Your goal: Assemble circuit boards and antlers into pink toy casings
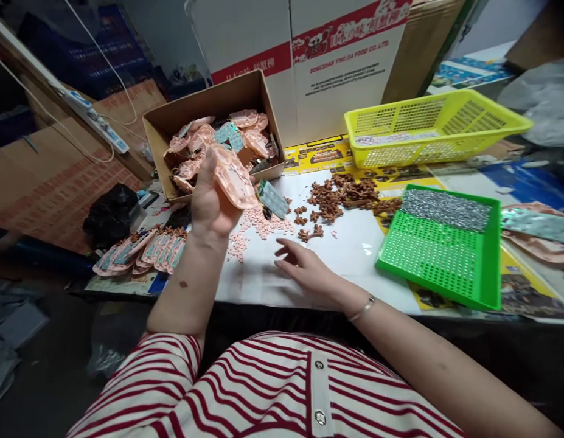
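My left hand (pixel 207 210) is raised in front of the cardboard box, its fingers closed around a pink, oval plastic shell (pixel 236 176). Just beyond the shell's lower right edge is a teal board (pixel 273 199) with a dark round part; I cannot tell whether the two are joined. My right hand (pixel 309 267) is over the white sheet (pixel 355 243), thumb and fingers apart, holding nothing. Small pink discs (pixel 268 225) lie scattered between my hands. A heap of brown bone-shaped pieces (pixel 343 193) lies past my right fingertips.
An open cardboard box (pixel 154 146) holds several pink shells and teal boards. More pink pieces (pixel 160 250) stand in rows at left, near a black plastic bag (pixel 111 216). At right are a green perforated tray (pixel 489 267) with silvery small parts (pixel 446 208) and a yellow basket (pixel 400 157).
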Demonstrator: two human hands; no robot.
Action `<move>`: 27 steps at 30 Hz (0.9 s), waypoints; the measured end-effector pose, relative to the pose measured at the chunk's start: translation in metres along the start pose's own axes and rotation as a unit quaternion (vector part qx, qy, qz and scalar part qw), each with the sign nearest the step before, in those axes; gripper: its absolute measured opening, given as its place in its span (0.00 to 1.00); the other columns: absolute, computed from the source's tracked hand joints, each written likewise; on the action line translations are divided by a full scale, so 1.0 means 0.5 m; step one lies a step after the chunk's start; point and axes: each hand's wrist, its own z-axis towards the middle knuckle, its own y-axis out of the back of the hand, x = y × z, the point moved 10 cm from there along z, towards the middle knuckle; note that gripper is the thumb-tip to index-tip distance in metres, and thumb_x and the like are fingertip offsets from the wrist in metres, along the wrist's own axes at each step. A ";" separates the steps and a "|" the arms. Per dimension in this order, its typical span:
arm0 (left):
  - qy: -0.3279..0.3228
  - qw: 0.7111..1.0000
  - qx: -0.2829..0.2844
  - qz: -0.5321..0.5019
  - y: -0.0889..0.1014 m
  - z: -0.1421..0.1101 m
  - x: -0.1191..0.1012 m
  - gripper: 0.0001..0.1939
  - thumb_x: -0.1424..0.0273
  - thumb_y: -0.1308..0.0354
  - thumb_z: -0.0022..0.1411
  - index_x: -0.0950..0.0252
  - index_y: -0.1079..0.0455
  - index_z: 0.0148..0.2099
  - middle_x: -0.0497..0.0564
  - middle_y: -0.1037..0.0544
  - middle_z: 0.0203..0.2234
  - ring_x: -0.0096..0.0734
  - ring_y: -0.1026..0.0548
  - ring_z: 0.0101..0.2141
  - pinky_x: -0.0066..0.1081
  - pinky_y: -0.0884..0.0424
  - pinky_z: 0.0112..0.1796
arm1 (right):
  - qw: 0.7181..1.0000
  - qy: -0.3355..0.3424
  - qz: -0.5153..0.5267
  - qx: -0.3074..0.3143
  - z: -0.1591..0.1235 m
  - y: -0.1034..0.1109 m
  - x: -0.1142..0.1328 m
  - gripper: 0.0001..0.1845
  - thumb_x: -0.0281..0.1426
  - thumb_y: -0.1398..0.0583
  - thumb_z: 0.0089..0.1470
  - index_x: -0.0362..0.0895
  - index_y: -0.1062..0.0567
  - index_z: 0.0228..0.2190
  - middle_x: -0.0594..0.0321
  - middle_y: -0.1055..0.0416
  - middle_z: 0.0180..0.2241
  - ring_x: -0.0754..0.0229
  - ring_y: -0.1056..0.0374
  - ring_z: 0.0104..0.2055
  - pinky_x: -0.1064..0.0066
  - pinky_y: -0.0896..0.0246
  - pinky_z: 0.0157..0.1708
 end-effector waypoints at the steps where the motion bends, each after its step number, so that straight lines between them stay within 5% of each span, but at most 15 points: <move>1: 0.004 0.999 0.009 -0.032 -0.021 -0.021 0.014 0.38 0.34 0.48 0.54 0.54 0.32 0.56 0.51 0.23 0.46 0.44 0.25 0.51 0.41 0.25 0.46 | 1.000 0.001 0.024 -0.012 0.008 -0.003 -0.002 0.29 0.35 0.31 0.44 0.46 0.27 0.50 0.56 0.23 0.43 0.60 0.28 0.36 0.64 0.32 0.39; 5: 0.041 0.997 0.016 -0.068 -0.064 -0.076 0.079 0.34 0.38 0.50 0.59 0.52 0.32 0.59 0.51 0.23 0.46 0.44 0.24 0.51 0.42 0.26 0.48 | 0.991 0.020 0.121 -0.045 0.004 0.012 -0.004 0.28 0.41 0.31 0.45 0.47 0.29 0.46 0.55 0.25 0.48 0.60 0.27 0.42 0.64 0.30 0.44; 12: 0.057 0.998 0.022 -0.013 -0.058 -0.115 0.136 0.37 0.37 0.53 0.59 0.49 0.37 0.63 0.50 0.23 0.51 0.44 0.26 0.55 0.42 0.26 0.49 | 0.943 -0.038 0.328 -0.050 -0.058 0.026 -0.024 0.29 0.36 0.23 0.35 0.47 0.26 0.40 0.65 0.21 0.35 0.62 0.24 0.37 0.66 0.28 0.43; 16: 0.078 0.996 0.041 0.020 -0.067 -0.137 0.151 0.41 0.33 0.57 0.58 0.49 0.39 0.65 0.51 0.27 0.56 0.45 0.27 0.57 0.41 0.25 0.46 | 0.937 -0.063 0.343 -0.019 -0.074 0.004 -0.020 0.29 0.37 0.22 0.32 0.46 0.23 0.38 0.66 0.21 0.32 0.64 0.24 0.34 0.70 0.28 0.39; 22: 0.110 0.989 0.038 -0.089 -0.070 -0.158 0.166 0.34 0.40 0.44 0.55 0.50 0.33 0.59 0.51 0.24 0.53 0.49 0.25 0.54 0.46 0.24 0.47 | 0.918 -0.099 0.384 0.020 -0.083 -0.012 -0.025 0.31 0.57 0.29 0.39 0.44 0.23 0.31 0.61 0.21 0.29 0.63 0.25 0.31 0.73 0.27 0.33; 27: 0.121 0.985 0.068 -0.106 -0.077 -0.168 0.179 0.31 0.40 0.43 0.54 0.50 0.29 0.55 0.49 0.22 0.50 0.49 0.24 0.52 0.47 0.24 0.48 | 0.918 -0.113 0.377 0.052 -0.088 -0.018 -0.025 0.27 0.50 0.25 0.36 0.44 0.24 0.30 0.65 0.24 0.27 0.64 0.28 0.28 0.73 0.31 0.29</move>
